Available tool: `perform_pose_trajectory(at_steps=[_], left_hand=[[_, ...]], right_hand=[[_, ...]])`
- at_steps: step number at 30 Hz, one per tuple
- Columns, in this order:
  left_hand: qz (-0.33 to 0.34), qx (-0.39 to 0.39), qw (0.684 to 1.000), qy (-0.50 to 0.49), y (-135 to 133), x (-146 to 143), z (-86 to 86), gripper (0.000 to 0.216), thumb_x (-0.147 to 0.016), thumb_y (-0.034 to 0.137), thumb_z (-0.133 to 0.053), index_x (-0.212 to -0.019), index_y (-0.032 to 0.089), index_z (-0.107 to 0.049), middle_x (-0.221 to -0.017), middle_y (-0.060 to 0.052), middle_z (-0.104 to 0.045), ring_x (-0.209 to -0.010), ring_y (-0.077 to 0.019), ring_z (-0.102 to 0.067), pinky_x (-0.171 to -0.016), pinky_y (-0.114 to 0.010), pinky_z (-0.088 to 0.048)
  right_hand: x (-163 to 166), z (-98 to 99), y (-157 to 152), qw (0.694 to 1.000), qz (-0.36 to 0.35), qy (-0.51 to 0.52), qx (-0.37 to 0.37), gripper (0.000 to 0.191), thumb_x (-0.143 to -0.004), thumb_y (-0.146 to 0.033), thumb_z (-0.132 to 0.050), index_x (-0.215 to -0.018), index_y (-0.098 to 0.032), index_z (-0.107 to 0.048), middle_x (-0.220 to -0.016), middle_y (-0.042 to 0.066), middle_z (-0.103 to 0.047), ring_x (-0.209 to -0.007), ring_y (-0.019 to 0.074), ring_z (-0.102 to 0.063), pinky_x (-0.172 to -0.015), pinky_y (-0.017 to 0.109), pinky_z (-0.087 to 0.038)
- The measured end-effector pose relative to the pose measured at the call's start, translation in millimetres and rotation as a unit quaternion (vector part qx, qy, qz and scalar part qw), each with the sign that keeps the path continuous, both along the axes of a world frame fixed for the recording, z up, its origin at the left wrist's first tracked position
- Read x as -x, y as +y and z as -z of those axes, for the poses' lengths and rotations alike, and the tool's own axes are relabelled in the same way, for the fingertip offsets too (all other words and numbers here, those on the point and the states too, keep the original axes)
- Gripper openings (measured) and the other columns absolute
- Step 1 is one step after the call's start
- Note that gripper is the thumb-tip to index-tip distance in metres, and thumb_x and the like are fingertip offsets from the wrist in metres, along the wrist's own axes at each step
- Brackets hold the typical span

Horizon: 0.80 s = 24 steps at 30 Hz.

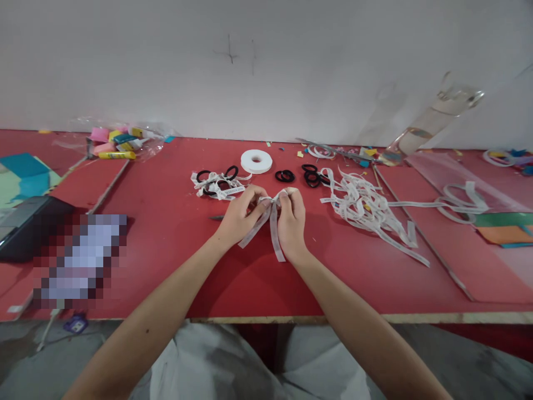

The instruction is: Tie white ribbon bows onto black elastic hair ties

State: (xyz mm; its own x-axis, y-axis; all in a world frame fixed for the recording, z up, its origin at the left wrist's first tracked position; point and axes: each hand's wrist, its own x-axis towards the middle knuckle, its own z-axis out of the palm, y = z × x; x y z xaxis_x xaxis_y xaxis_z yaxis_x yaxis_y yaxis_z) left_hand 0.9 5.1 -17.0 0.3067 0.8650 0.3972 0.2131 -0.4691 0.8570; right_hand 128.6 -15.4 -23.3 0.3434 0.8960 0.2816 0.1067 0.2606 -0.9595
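Note:
Both my hands pinch a white printed ribbon (275,236) above the red table (166,266). My left hand (244,214) grips it at the left of a gathered bow or knot, my right hand (291,219) at the right. Two ribbon tails hang down between the hands. Whether a hair tie sits inside the gathered part is hidden by my fingers. Just beyond my left hand lie black hair ties with white ribbon on them (219,183). Past my right hand are loose black hair ties (285,176) and a tangled heap of printed ribbon (358,203).
A white ribbon roll (256,161) lies behind my hands. A dark pointed tool (215,218) is partly hidden by my left hand. A tilted clear bottle (428,122) leans on the wall. At left are a blurred-out phone (85,258) and a bag of colourful glue tubes (120,141).

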Motion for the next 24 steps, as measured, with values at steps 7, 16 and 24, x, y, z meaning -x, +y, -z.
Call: perform_pose_trajectory(at_steps=[7, 16, 24], left_hand=[[-0.071, -0.004, 0.997, -0.002, 0.0, -0.6, -0.6, 0.019, -0.097, 0.041, -0.048, -0.093, 0.021, -0.048, -0.083, 0.0, -0.056, -0.074, -0.0124, -0.055, -0.069, -0.026, -0.044], [0.008, 0.047, 0.998, -0.048, 0.5, 0.2, -0.6, 0.02, -0.095, 0.042, -0.052, -0.098, 0.023, -0.05, -0.078, 0.0, -0.063, -0.072, -0.0146, -0.063, -0.069, -0.028, -0.049], [0.061, 0.074, 0.994, -0.053, 0.4, 1.7, -2.2, 0.022, -0.097, 0.044, -0.047, -0.102, 0.023, -0.052, -0.081, -0.001, -0.064, -0.076, -0.0166, -0.063, -0.075, -0.031, -0.051]], right_hand=[[0.5, 4.1, -0.3, 0.996, -0.025, -0.088, -0.013, 0.024, -0.098, -0.044, -0.043, -0.09, -0.022, -0.047, -0.077, -0.003, -0.051, -0.067, 0.0101, -0.047, -0.066, 0.023, -0.039], [1.3, -1.1, -0.4, 0.999, -0.045, 0.003, -0.002, 0.029, -0.095, -0.052, -0.046, -0.088, -0.024, -0.046, -0.061, -0.007, -0.037, -0.05, 0.0087, -0.035, -0.049, 0.022, -0.033], [-0.3, -6.2, -0.2, 0.999, -0.024, 0.01, -0.019, 0.025, -0.096, -0.043, -0.049, -0.082, -0.022, -0.046, -0.064, -0.006, -0.038, -0.054, 0.0088, -0.037, -0.053, 0.022, -0.034]])
